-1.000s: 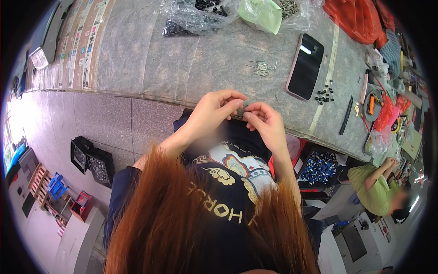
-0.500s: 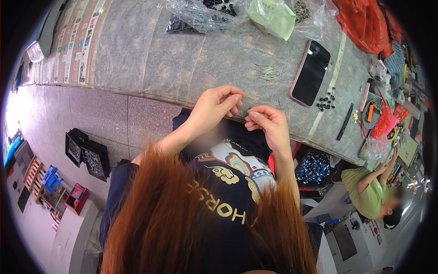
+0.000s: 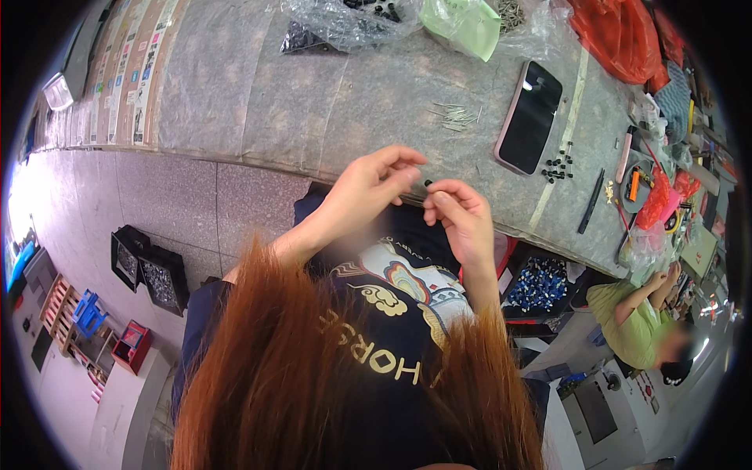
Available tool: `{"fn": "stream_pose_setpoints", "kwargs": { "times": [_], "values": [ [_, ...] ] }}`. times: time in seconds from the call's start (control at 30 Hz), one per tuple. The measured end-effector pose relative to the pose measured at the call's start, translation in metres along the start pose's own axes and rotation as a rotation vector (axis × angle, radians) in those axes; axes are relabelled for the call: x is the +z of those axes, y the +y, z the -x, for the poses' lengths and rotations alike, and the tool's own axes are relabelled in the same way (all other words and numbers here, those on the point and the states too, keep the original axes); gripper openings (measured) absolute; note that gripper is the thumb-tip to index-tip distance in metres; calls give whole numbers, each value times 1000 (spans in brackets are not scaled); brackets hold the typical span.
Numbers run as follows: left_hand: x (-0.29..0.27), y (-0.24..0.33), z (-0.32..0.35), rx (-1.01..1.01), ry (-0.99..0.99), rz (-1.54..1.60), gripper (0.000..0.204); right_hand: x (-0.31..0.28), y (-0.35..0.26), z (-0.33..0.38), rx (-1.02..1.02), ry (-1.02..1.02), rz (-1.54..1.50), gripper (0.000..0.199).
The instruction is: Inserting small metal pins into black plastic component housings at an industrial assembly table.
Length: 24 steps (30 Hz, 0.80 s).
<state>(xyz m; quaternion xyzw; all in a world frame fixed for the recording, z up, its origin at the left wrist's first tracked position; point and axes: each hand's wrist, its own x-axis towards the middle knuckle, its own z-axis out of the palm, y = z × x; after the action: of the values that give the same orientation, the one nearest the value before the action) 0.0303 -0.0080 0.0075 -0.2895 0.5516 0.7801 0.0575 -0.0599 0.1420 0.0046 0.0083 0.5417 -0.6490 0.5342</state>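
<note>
My right hand (image 3: 465, 219) pinches a small black cap (image 3: 428, 183) between thumb and forefinger, just above the table's front edge. Close by on its left, my left hand (image 3: 366, 189) has its fingers curled with the thumb drawn in; whatever they hold, if anything, is too small or hidden. A little heap of thin metal pins (image 3: 457, 117) lies on the grey-covered table (image 3: 313, 129) beyond the hands. To the right of the phone's lower end sit several loose black caps (image 3: 558, 166) like the pinched one.
A phone (image 3: 529, 117) lies right of the pins. Clear bags with black parts (image 3: 345, 27), a green bag (image 3: 462, 27) and red plastic (image 3: 615, 39) line the far side. A bin of blue-and-white pieces (image 3: 537, 283) stands below the table; a co-worker (image 3: 634, 321) is at right.
The black cap now shows at my right fingertips, where it was barely visible before. My left thumb has shifted slightly right, and its fingers remain curled. The co-worker's hands have moved.
</note>
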Motion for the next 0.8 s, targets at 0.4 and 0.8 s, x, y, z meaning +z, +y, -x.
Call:
{"fn": "stream_pose_setpoints", "kwargs": {
  "times": [0.4,0.8],
  "values": [
    [20,33,35,143,-102,-69,19,9,-19,27,-12,-246,-612,19],
    [23,35,38,77,-106,-65,18,19,-34,45,-182,-136,-206,18]
  ]
}}
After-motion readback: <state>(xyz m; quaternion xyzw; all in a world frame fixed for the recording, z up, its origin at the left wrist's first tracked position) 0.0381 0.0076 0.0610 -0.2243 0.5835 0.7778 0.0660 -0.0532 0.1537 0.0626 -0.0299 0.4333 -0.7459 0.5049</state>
